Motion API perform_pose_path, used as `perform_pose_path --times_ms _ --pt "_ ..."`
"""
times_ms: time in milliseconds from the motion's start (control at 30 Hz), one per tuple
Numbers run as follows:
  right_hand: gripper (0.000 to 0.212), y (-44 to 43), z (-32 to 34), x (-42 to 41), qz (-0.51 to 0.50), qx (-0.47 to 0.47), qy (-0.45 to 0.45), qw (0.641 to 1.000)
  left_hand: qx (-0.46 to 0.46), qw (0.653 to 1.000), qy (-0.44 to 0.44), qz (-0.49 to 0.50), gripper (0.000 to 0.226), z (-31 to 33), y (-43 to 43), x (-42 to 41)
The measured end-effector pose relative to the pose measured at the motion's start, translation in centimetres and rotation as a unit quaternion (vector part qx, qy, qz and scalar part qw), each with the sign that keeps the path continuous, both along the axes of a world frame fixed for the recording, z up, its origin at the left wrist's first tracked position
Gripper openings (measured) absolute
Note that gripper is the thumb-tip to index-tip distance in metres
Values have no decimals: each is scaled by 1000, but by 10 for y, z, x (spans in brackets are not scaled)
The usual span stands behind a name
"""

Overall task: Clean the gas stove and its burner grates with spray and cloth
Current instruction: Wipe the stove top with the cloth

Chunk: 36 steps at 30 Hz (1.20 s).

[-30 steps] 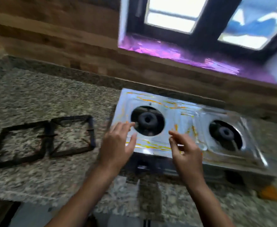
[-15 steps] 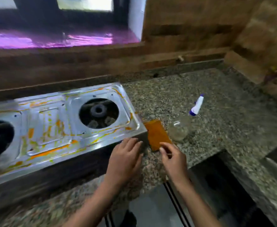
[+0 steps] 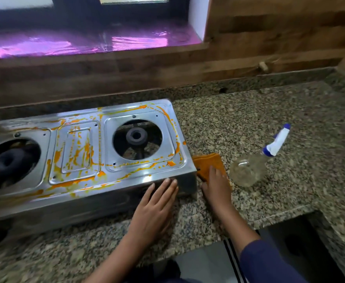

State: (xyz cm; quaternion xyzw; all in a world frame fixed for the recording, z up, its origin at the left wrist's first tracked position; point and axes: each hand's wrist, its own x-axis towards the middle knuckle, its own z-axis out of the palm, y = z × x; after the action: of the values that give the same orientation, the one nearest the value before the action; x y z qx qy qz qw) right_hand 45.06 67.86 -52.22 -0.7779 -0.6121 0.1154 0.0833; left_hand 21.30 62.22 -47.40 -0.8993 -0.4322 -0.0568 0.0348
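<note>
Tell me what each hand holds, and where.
Nothing gripped. Right hand lies flat on the orange cloth; left hand rests open against the front of the steel gas stove.

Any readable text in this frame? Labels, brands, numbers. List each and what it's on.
None readable.
Gas stove: only orange smears on the steel top, no brand or numbers; front face dark and blurred.
Spray bottle: clear body, white and blue head, no label in view.
Cloth: plain orange, no print.

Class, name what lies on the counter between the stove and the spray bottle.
The orange cloth, partly under the right hand, in the head view.
</note>
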Motion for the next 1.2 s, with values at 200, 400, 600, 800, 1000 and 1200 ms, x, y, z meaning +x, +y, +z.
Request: perform_pose_path --times_ms 200,400,600,800,1000,1200 --pt "25 15 28 19 -153 13 326 933 -24 999 8 -38 74 11 3 -16" --pt "19 -6 113 -17 -196 145 588 771 -16 1000 -8 -18 67 11 -4 -62" --pt "59 10 127 -86 72 164 47 983 -8 999 -29 10 68 5 -10 -98" --pt "78 34 91 -117 157 -2 -43 987 12 999 -24 -26 71 -7 -4 -125" --pt "66 19 102 -140 140 10 40 989 -7 998 -48 -42 70 -10 -3 -129" --pt "62 28 95 -170 280 43 -15 959 9 997 -53 -47 68 -13 0 -130"
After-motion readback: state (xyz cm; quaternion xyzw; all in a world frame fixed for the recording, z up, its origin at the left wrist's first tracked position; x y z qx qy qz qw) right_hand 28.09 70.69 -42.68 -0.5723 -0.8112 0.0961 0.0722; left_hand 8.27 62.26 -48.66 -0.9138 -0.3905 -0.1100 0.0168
